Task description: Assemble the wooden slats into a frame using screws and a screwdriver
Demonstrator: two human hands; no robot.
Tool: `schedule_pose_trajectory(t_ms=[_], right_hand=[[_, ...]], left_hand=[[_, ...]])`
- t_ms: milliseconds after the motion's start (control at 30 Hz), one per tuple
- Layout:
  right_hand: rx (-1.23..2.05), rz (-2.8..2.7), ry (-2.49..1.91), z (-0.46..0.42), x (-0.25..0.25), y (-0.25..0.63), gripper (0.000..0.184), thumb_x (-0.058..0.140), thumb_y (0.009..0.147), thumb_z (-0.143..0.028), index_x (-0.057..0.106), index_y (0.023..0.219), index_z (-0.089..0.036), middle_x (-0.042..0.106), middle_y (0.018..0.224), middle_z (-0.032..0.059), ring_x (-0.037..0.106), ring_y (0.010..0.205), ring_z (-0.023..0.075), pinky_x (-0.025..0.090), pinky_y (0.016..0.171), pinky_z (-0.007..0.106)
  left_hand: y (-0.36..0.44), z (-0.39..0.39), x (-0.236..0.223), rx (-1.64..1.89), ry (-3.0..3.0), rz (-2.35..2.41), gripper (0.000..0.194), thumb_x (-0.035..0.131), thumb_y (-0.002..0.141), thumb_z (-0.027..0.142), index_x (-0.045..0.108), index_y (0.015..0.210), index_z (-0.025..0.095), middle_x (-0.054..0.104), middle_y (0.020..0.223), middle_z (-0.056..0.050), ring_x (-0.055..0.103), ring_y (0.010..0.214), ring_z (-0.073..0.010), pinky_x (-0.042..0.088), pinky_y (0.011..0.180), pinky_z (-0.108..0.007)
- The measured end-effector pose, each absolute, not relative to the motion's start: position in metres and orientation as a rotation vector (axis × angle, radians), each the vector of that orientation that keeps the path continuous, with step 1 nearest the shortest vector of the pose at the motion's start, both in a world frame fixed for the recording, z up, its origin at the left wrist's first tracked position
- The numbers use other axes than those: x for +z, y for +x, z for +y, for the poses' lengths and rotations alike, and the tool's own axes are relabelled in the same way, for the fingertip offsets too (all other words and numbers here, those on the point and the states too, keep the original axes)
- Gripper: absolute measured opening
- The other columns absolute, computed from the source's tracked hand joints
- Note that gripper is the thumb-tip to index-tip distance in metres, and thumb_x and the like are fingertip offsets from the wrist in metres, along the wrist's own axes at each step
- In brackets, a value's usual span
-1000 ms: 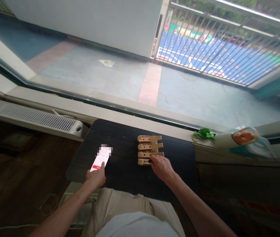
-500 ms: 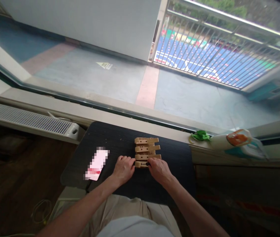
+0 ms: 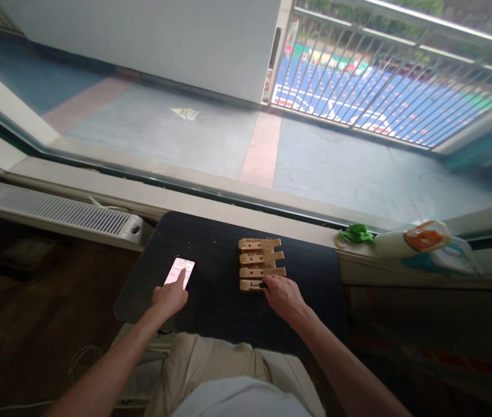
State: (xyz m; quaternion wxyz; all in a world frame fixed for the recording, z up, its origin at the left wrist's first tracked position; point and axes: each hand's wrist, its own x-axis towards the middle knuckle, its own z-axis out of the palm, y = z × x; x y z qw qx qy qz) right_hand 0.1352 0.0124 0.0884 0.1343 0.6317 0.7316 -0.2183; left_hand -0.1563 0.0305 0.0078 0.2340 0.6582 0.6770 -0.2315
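My left hand [image 3: 170, 297] is over the lower part of a phone [image 3: 179, 272] with a lit pinkish screen. Its index finger points out and touches the screen, while the other fingers are partly curled. To the right lies a wooden block [image 3: 258, 257] made of several side-by-side bars with small dark holes, their ends jutting out to the right. My right hand [image 3: 285, 296] is closed at the nearest bar, gripping a small thin tool [image 3: 263, 285] with a dark handle. Its metal tip lies against that bar; the rest is hidden in my fingers.
Both things lie on a black tabletop [image 3: 224, 313] below a window sill [image 3: 202, 204]. A white radiator [image 3: 55, 205] runs along the left. On the sill at right are a green cloth [image 3: 358, 233] and a white bottle [image 3: 391, 244] with an orange part.
My left hand has left the near bar of the wooden block and moved left onto the phone, its index finger now extended. My right hand stays at the block.
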Motion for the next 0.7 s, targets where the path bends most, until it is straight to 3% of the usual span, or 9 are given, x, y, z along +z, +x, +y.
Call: schedule_pose_trajectory(t_ms=[267, 700], right_hand=[[-0.635, 2.105, 1.83, 0.008, 0.088, 0.136, 0.019, 0.042, 0.084, -0.021, 0.06, 0.091, -0.019, 0.066, 0.093, 0.006, 0.06, 0.089, 0.0165, 0.039, 0.074, 0.025], [-0.663, 2.084, 1.825, 0.009, 0.089, 0.136, 0.019, 0.043, 0.084, -0.022, 0.06, 0.091, -0.019, 0.066, 0.093, 0.0067, 0.059, 0.089, 0.016, 0.038, 0.076, 0.025]], left_hand=[[-0.16, 0.031, 0.003, -0.726, 1.684, 1.825, 0.07, 0.036, 0.076, 0.019, 0.013, 0.141, 0.016, 0.06, 0.116, -0.018, 0.058, 0.104, -0.0308, 0.036, 0.085, -0.047], [-0.163, 0.033, 0.008, -0.731, 1.724, 1.881, 0.067, 0.034, 0.077, 0.02, 0.015, 0.141, 0.016, 0.065, 0.106, -0.018, 0.061, 0.097, -0.03, 0.037, 0.081, -0.043]])
